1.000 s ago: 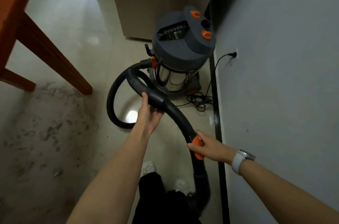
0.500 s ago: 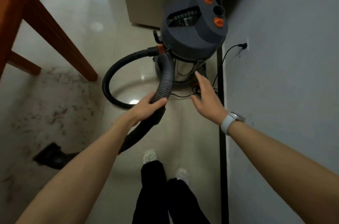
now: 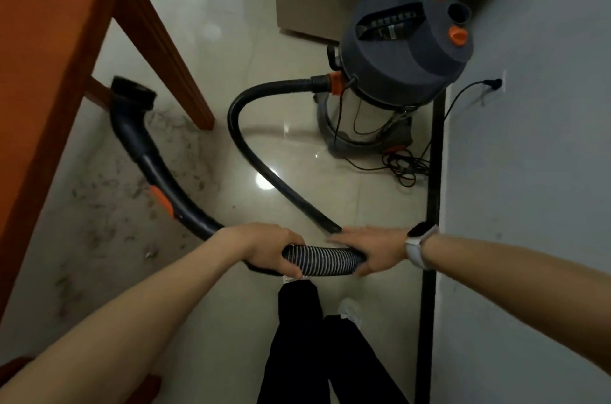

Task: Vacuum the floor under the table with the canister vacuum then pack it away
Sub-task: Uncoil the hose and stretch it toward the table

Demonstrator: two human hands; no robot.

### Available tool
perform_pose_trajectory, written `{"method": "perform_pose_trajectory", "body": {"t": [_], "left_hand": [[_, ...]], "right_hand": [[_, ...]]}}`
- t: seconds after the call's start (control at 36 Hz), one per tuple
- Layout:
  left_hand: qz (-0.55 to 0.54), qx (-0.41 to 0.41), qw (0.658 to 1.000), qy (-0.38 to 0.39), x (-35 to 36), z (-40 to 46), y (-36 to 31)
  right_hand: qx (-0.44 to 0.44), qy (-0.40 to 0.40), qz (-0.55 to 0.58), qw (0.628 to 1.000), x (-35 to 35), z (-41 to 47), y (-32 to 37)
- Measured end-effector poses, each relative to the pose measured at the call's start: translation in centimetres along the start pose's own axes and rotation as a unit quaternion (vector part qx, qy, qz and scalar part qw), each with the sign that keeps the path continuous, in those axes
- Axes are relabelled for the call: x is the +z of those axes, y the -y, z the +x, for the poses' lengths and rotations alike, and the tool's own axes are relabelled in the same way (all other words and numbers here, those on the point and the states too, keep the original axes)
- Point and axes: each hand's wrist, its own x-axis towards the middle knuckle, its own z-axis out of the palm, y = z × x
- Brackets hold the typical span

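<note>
Since 0.5 s ago, the wand end of the hose (image 3: 299, 263) has been swung up and to the left, so that the nozzle (image 3: 132, 96) is now lifted beside the table leg (image 3: 165, 49), and the right hand (image 3: 367, 249), then hovering free near the canister, has been brought onto the hose. By this, the start of vacuuming appears to be prepared: the hose is held at 2 points and the nozzle is aimed toward the dirty floor (image 3: 109, 205) under the table (image 3: 56, 49), though no cleaned strip can be made out yet.

The canister vacuum (image 3: 403, 63) is seen standing near the wall, well apart from the hands, with the hose looped from its orange coupling down across the tiles. Its power cord (image 3: 401, 167) is piled at its base and a plug is seen in the wall socket.

The left hand (image 3: 269, 248) is curled round the ribbed hose where it meets the rigid wand. On the right hand, the thumb and fingers are closed about the hose, though the upper fingers look stretched rather flat along it.

Whether the motor is running cannot be told. The nozzle mouth is blurred, the table top is cut off at the left edge, and the hose section under the right palm is hidden.
</note>
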Motion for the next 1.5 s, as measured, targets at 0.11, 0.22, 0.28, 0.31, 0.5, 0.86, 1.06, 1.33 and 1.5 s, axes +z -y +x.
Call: {"method": "perform_pose_trajectory", "body": {"t": [0.11, 0.22, 0.28, 0.31, 0.5, 0.86, 1.06, 1.33, 1.5], "left_hand": [[0.075, -0.021, 0.997, 0.008, -1.2, -0.2, 0.9], [0.159, -0.065, 0.978, -0.116, -1.9, -1.1, 2.5], [0.122, -0.102, 0.959, -0.235, -1.3, -1.7, 3.2], [0.082, -0.115, 0.934, -0.328, -0.6, -1.9, 3.5], [-0.631, -0.207, 0.623, -0.413, 1.0, -0.8, 5.0], [-0.713, -0.113, 0.558, -0.408, -2.9, 1.0, 7.9], [-0.432, -0.006, 0.792, -0.432, -4.0, -1.2, 8.8], [-0.055, 0.040, 0.923, -0.378, -1.9, -1.7, 6.9], [-0.324, 0.028, 0.907, -0.269, -4.4, -0.5, 6.0]], "right_hand": [[0.019, -0.043, 0.162, 0.986, 2.7, 2.0, 2.1], [0.021, -0.133, 0.209, 0.969, 2.8, 3.3, 2.7], [0.021, -0.159, 0.245, 0.956, 2.5, 3.9, 3.2], [0.021, -0.172, 0.264, 0.949, 2.3, 4.2, 3.5], [0.026, -0.221, 0.376, 0.900, 1.8, 7.0, 7.4], [-0.008, -0.192, 0.523, 0.831, 1.4, 8.4, 8.2], [0.074, -0.332, 0.629, 0.700, -6.6, 7.6, 5.1], [0.111, -0.316, 0.886, 0.320, -15.0, 5.6, 4.7], [0.057, -0.321, 0.879, 0.349, -13.6, 5.7, 4.5]]}}
